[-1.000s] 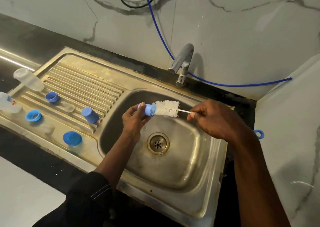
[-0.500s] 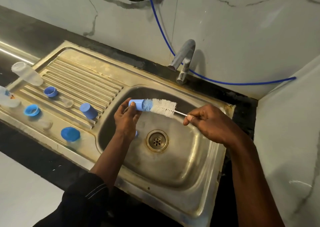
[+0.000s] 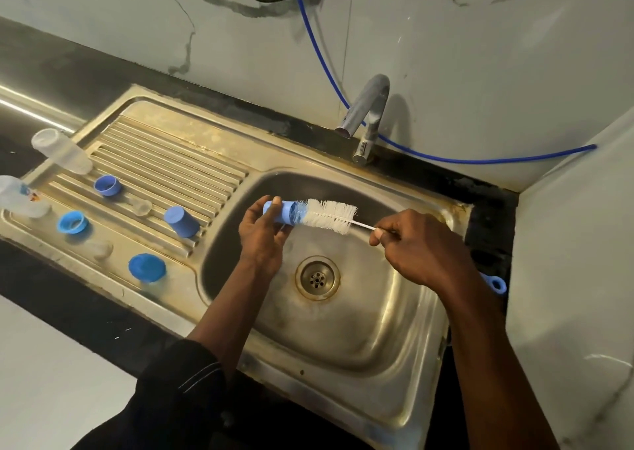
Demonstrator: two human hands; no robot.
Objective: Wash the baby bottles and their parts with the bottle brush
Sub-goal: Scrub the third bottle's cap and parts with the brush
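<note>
While the left hand (image 3: pixel 260 240) holds a small blue cap (image 3: pixel 279 212) above the sink bowl (image 3: pixel 343 329), fingers clamped round its closed end and its mouth turned right, we enter the bottle brush (image 3: pixel 331 217) as lodged in that mouth: bristle tip inside, most bristles outside.

Right hand (image 3: pixel 425 247): fingers pinched together on the wire stem just behind the bristles, a grip we judge suits short, controlled strokes. The blue handle loop (image 3: pixel 495 285) shows past the wrist. We take it both are kept over the bowl so drips fall toward the drain (image 3: pixel 317 278).

Bowl: no standing water that we can see. Tap (image 3: pixel 367 116): not running.

Draining board (image 3: pixel 171 154), washed or waiting we cannot tell:
- lying bottle (image 3: pixel 61 152), clear, far left corner, seemingly empty;
- edge bottle (image 3: pixel 20 199), clear, left edge, partly out of view;
- far ring (image 3: pixel 108 185) and near ring (image 3: pixel 72 222), blue, open side up, nothing inside;
- far teat (image 3: pixel 140 207) and near teat (image 3: pixel 101 248), clear;
- second cap (image 3: pixel 181 222), closed end up, beside the bowl's left edge;
- blue lid (image 3: pixel 147 267), front edge.
</note>
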